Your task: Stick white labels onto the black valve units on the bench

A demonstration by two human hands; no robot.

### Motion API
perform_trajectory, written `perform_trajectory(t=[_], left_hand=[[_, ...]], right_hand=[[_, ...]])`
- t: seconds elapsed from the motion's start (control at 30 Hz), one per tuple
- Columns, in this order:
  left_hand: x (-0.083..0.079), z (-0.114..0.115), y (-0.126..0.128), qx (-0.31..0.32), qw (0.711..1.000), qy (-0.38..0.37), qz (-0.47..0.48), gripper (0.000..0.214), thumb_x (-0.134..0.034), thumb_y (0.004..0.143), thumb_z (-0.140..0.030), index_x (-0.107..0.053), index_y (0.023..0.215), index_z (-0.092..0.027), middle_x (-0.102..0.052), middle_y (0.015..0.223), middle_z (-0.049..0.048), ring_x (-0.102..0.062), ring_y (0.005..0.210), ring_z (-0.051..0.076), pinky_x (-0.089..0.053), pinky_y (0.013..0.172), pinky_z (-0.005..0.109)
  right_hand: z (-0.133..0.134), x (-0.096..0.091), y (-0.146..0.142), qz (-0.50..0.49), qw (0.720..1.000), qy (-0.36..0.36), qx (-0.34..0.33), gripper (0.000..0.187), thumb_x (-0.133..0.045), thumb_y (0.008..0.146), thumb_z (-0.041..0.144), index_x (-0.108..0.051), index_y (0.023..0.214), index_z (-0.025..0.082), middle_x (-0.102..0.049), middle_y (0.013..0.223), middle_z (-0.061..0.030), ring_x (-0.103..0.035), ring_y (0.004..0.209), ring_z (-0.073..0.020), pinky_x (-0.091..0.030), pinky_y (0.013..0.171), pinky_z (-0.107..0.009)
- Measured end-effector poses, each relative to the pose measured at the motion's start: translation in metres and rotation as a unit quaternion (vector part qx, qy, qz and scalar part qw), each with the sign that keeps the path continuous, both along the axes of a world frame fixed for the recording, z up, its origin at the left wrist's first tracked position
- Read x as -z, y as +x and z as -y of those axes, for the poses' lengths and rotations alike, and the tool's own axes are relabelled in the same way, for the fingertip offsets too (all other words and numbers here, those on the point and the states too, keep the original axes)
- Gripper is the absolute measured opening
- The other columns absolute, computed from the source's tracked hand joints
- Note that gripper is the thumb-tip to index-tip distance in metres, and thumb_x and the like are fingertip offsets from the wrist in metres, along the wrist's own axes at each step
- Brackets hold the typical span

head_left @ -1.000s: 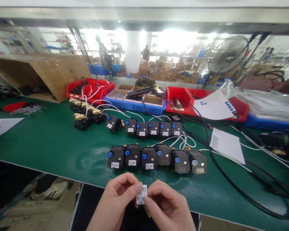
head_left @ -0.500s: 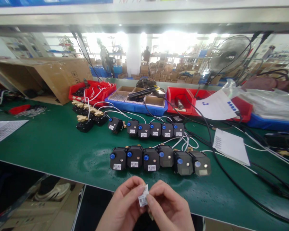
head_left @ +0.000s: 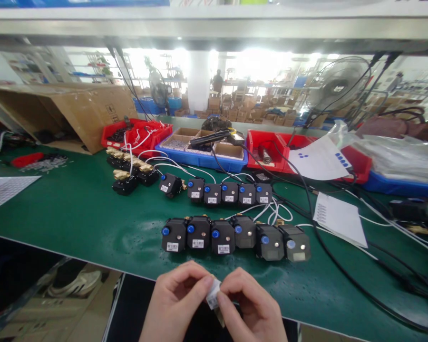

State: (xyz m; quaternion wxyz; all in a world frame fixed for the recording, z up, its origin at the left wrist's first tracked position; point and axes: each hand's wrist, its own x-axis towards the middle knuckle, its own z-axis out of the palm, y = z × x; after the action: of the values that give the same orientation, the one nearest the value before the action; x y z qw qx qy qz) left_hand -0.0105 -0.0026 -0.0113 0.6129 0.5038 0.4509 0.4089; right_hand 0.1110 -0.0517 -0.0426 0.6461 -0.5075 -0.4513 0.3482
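Low in the frame's centre, left hand (head_left: 174, 304) and right hand (head_left: 248, 306) both pinched shut on a small white barcode label (head_left: 213, 298), fingertips meeting over the green mat's (head_left: 74, 209) near edge. Just above, a row of black valve actuators (head_left: 235, 234).

Six black valve units (head_left: 235, 236) in front — five (head_left: 229, 193) behind.

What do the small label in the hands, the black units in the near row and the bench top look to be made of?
Label: thin white paper or film with dark print; it bends between the left hand and right hand.
Black units: matte moulded plastic by the look, with blue buttons.
Bench top: green mat, probably rubber, with a slight sheen.
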Motion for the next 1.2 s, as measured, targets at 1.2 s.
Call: perform_trajectory(t=[1.2], left_hand=[[-0.018, 0.005, 0.005, 0.068, 0.94, -0.287, 0.169, 0.02, -0.087, 0.059, -0.028, -0.076, 0.067, -0.014, -0.073, 0.073, 0.0082, -0.063, 0.07, 0.018, -0.051, 0.071, 0.029]], right_hand=[[0.007, -0.009, 0.048, 0.175, 0.967, 0.175, -0.054, 0.025, -0.062, 0.092, 0.01, -0.071, 0.106, 0.029, -0.068, 0.08, -0.0033, -0.064, 0.068, -0.0167, -0.053, 0.06, -0.027]])
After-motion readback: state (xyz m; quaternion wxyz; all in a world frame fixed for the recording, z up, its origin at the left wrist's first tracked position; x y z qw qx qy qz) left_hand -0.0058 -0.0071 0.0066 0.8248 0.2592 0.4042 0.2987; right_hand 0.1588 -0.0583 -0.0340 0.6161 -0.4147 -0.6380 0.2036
